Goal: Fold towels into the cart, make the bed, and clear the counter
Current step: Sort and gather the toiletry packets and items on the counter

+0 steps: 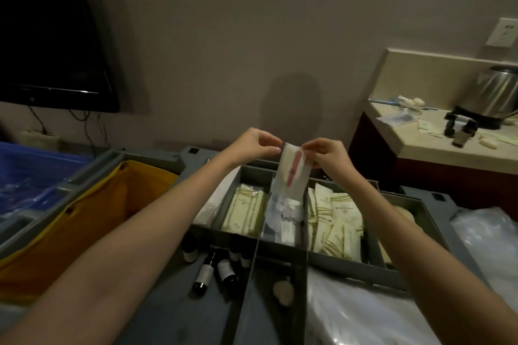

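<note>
Now both hands, left (253,145) and right (326,152), fingers pinching packet (294,173) top above cart tray (364,265)

No text can be read here. The cream packets (336,221) in the cart tray (372,266) carry a small dark line of print, too blurred to make out. The small bottles (207,269) have pale labels, also not legible.

Hotel room: housekeeping cart (179,165) stocked with amenity packets (333,221), wall TV (47,36), kettle (493,95).
</note>
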